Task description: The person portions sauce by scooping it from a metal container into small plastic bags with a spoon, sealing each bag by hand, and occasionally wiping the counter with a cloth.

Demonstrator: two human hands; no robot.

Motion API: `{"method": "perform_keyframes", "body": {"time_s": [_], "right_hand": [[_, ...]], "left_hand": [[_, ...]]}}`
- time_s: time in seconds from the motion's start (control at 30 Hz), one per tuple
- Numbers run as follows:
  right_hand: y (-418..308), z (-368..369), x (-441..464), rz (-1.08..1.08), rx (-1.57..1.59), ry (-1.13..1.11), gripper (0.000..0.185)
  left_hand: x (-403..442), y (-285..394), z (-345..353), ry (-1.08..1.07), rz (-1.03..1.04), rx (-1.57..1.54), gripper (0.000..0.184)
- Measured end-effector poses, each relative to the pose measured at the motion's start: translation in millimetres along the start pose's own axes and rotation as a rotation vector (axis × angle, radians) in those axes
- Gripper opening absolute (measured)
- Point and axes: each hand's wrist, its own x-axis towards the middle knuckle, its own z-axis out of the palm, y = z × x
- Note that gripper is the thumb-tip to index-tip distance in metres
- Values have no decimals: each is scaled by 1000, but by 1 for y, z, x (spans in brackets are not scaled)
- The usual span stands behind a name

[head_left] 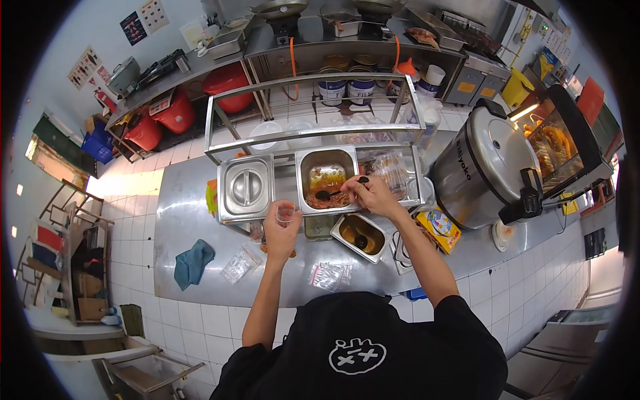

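One steel pan (327, 159) holds oily food (327, 179) — right hand (373, 197) gripping a black spoon (324, 195) inside, left hand (283, 230) a clear cup (285, 212).

From the head, one wide camera is facing forward and down, close above the left hand (283, 235), right hand (371, 195) and desk (180, 217).

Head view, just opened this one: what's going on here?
A person's left hand holds a small clear cup near an open steel pan. Their right hand grips what appears to be a black spoon, its bowl in the reddish food inside that pan. A lid covers the neighboring pan. A blue cloth lies on the steel table, and a large cooker stands to the right.
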Motion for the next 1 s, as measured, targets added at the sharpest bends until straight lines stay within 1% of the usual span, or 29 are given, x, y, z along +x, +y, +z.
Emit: {"method": "perform_keyframes", "body": {"time_s": [0.1,0.2,0.23,0.33,0.43,0.53,0.63,0.73,0.83,1.0], "right_hand": [[-4,-3,-2,102,189,-8,38],[0,-11,1,98,288,50,45],[0,-12,2,117,341,33,50],[1,-9,4,97,282,40,49],[-4,-1,3,61,255,-46,49],[2,0,4,62,274,-58,49],[4,-2,7,13,333,-33,49],[1,10,8,83,380,20,48],[-2,21,11,78,361,94,46],[1,27,18,117,427,235,42]], "left_hand": [[0,0,-1,3,22,11,20],[-2,0,-4,8,29,11,21],[-2,0,-5,6,22,5,21],[-3,1,-8,10,22,-2,22],[-2,1,-9,6,27,22,22],[-2,1,-10,6,44,45,21],[-4,2,-9,3,23,24,21],[-4,-1,-9,-5,23,35,21],[-3,-5,-9,-8,17,23,21],[-5,-3,-11,-5,-15,16,22]]}}
